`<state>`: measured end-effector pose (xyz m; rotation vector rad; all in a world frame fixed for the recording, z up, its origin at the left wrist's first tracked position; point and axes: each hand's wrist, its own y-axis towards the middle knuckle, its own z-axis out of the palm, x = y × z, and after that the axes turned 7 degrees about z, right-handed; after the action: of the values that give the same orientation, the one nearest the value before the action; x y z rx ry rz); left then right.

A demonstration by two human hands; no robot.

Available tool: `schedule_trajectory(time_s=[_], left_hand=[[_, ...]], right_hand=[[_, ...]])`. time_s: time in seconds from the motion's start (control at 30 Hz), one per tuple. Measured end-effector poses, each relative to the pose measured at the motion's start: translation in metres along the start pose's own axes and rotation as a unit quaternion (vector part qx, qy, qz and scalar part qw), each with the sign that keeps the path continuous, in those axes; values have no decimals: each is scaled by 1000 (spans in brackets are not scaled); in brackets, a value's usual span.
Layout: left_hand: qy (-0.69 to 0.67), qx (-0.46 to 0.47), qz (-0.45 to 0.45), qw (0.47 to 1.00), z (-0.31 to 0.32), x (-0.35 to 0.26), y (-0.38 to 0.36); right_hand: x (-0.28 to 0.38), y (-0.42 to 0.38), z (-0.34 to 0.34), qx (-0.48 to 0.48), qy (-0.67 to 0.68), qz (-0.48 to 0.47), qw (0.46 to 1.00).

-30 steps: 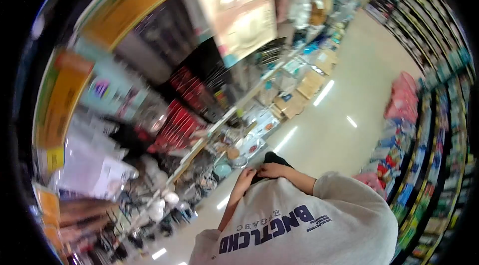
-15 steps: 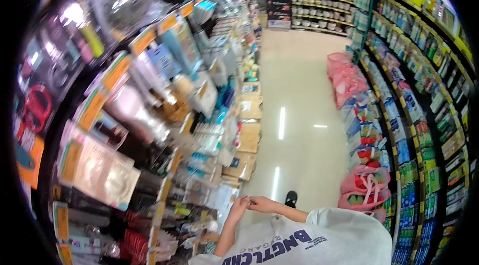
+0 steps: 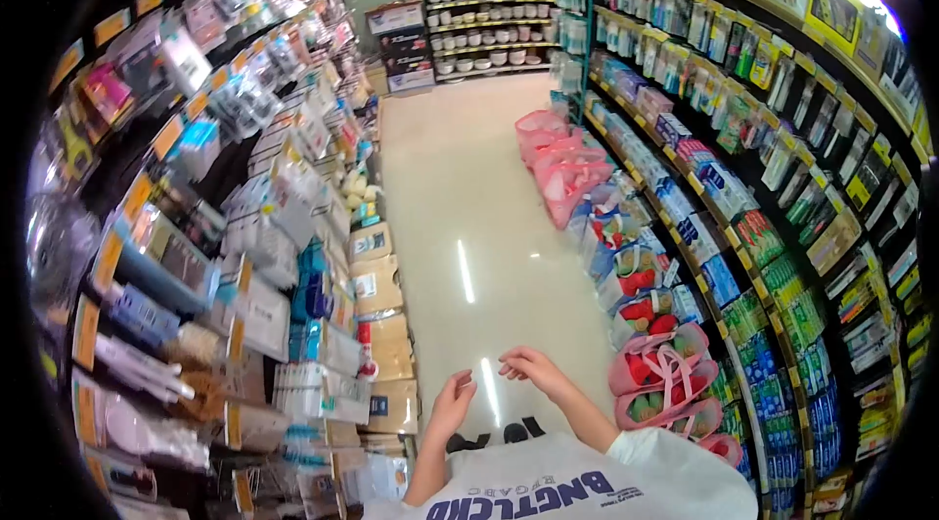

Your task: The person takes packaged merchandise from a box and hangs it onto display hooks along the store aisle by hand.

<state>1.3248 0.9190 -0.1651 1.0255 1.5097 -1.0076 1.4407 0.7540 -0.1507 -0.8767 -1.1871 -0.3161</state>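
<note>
My left hand (image 3: 453, 400) is raised over the aisle floor in front of my shirt, with its fingers loosely bent and nothing visible in it. Level with my chest and a little farther forward, my right hand (image 3: 529, 366) has its fingers loosely extended and also holds nothing that I can see. A gap separates the two hands, and neither touches a shelf. Closest to the left hand are cardboard boxes (image 3: 393, 406) along the foot of the left shelving. Pink mesh bags (image 3: 665, 373) stand to the right of my right hand.
Packaged household goods (image 3: 264, 310) hang in rows on the left. The right shelving (image 3: 782, 275) holds blue and green packs. A pale, shiny floor (image 3: 469, 187) runs between them towards shelves of white bowls (image 3: 489, 16) and stacked dark boxes (image 3: 403, 50).
My hands were touching at the fingers and have come apart, the right one moving right and forward. The view has turned right and shows more of the right shelving.
</note>
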Motion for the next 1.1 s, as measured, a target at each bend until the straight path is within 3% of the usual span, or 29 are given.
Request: schedule_trajectory(time_s=[0.27, 0.47, 0.7, 0.83, 0.93, 1.0, 1.1], left_hand=[[-2, 75, -1, 997, -19, 37, 105], [-7, 51, 59, 997, -72, -24, 212], [110, 11, 116, 987, -164, -45, 321], [86, 5, 94, 992, -192, -39, 357], [69, 9, 90, 994, -205, -37, 373], [82, 1, 65, 994, -211, -35, 385], [75, -8, 39, 996, -217, -30, 406]], right_hand=[[-7, 50, -46, -120, 85, 83, 986], [55, 152, -57, -147, 80, 24, 986], [146, 266, -46, -116, 27, -32, 992], [165, 311, -31, -117, 39, -33, 992], [154, 346, -28, -86, 44, 1, 995], [151, 372, -29, -52, 45, 73, 995], [166, 407, -40, -25, 26, 82, 996]])
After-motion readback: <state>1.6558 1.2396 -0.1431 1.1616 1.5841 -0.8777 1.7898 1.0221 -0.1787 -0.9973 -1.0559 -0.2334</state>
